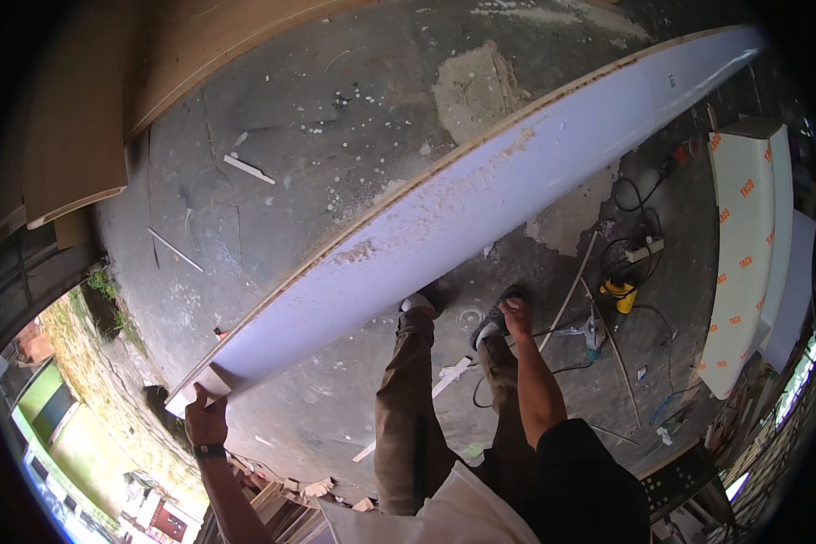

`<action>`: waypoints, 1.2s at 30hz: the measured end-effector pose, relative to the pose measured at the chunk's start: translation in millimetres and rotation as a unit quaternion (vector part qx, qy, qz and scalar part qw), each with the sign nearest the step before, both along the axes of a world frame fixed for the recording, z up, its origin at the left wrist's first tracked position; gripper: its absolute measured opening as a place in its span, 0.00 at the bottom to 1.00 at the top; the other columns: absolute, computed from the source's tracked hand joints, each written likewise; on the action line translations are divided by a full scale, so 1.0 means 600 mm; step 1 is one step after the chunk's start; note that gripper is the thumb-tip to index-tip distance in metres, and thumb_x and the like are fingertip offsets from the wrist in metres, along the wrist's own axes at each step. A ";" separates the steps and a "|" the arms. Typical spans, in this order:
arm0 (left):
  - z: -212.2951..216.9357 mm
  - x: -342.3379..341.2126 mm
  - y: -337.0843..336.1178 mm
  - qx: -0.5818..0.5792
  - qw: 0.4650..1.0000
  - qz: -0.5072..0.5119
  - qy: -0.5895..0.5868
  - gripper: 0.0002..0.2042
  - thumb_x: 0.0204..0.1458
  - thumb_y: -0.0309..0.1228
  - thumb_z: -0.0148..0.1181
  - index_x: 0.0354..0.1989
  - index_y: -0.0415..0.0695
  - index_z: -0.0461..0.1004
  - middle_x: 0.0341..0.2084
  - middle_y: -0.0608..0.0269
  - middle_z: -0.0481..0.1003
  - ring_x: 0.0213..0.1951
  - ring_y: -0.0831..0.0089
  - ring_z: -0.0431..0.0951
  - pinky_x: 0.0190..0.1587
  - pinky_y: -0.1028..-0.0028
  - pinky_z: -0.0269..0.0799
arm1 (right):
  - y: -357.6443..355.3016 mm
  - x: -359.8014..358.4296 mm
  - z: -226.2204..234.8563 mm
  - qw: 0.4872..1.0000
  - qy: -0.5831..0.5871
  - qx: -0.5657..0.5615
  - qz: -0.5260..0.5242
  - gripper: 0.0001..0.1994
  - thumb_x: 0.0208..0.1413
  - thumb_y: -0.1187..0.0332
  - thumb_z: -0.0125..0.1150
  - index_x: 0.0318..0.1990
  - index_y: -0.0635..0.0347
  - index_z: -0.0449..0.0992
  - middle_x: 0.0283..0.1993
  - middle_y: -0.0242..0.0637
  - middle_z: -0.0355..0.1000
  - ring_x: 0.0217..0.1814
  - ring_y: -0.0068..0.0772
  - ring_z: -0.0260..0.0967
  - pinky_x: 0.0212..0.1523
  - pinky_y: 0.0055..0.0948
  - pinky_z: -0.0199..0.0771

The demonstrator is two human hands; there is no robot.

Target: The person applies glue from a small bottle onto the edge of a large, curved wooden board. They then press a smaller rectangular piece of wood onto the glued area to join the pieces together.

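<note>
A long white-faced board [426, 227] stretches from lower left to upper right, with a raw brown edge along its far side. Crumbs of sawdust [358, 251] lie on its face. At its near-left end, my left hand [206, 422] is closed on a pale block-like piece [213, 381]; whether that piece is separate from the board cannot be told. My right hand [518, 317] hangs above my right shoe [496, 315], fingers curled, with nothing visible in them. It is apart from the board.
White printed panels [739, 263] stand at the right. Near them lie a yellow power tool [619, 295], another corded tool [594, 334], tangled black cables [639, 218] and thin strips [612, 354]. Brown panels [72, 118] occupy the upper left. Scraps litter the concrete floor [272, 118].
</note>
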State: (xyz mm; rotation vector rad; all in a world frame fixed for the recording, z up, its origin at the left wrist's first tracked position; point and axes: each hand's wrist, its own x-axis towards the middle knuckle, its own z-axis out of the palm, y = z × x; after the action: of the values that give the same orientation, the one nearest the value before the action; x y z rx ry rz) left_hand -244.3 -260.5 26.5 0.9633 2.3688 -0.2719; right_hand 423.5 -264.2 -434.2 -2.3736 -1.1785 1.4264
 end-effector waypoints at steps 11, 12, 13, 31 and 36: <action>-0.007 -0.025 -0.008 -0.006 1.000 0.010 0.021 0.18 0.64 0.25 0.61 0.60 0.31 0.73 0.39 0.59 0.81 0.38 0.77 0.78 0.40 0.75 0.77 | 0.176 -0.031 -0.245 0.989 -0.130 0.065 0.027 0.32 0.52 0.54 0.78 0.57 0.65 0.75 0.59 0.56 0.76 0.57 0.57 0.77 0.57 0.48 0.76; 0.001 -0.045 -0.019 0.171 0.916 0.332 -0.147 0.14 0.66 0.22 0.57 0.58 0.31 0.74 0.38 0.60 0.79 0.37 0.77 0.77 0.38 0.77 0.75 | 0.186 -0.060 -0.253 0.988 -0.127 0.084 0.039 0.31 0.52 0.54 0.77 0.57 0.65 0.74 0.59 0.56 0.75 0.58 0.58 0.76 0.57 0.48 0.75; 0.012 -0.062 -0.035 0.190 0.899 0.363 -0.156 0.14 0.67 0.22 0.57 0.58 0.31 0.74 0.38 0.60 0.78 0.37 0.77 0.76 0.37 0.78 0.75 | 0.195 -0.091 -0.260 0.986 -0.124 0.102 0.052 0.31 0.53 0.54 0.77 0.58 0.64 0.73 0.59 0.56 0.75 0.60 0.59 0.75 0.58 0.49 0.74; -0.001 -0.037 -0.049 0.165 0.932 0.301 -0.113 0.19 0.58 0.33 0.72 0.53 0.36 0.77 0.42 0.52 0.81 0.45 0.61 0.85 0.51 0.61 0.84 | 0.152 -0.063 0.062 0.798 0.454 -0.157 -0.365 0.06 0.65 0.67 0.64 0.46 0.55 0.78 0.38 0.34 0.76 0.27 0.22 0.67 0.28 0.24 0.64; -0.020 0.014 0.000 0.318 0.668 0.621 -0.260 0.21 0.64 0.34 0.66 0.52 0.25 0.73 0.47 0.41 0.78 0.47 0.51 0.84 0.51 0.57 0.87 | 0.188 -0.141 0.448 0.799 0.493 -0.148 -0.311 0.08 0.67 0.68 0.64 0.47 0.61 0.79 0.50 0.44 0.80 0.30 0.21 0.70 0.33 0.22 0.70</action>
State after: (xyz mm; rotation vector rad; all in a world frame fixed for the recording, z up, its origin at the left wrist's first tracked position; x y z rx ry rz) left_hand -235.7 -260.8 14.4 -0.4956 1.9869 1.2374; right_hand 338.6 -151.5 -165.4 -1.4164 0.0940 2.1567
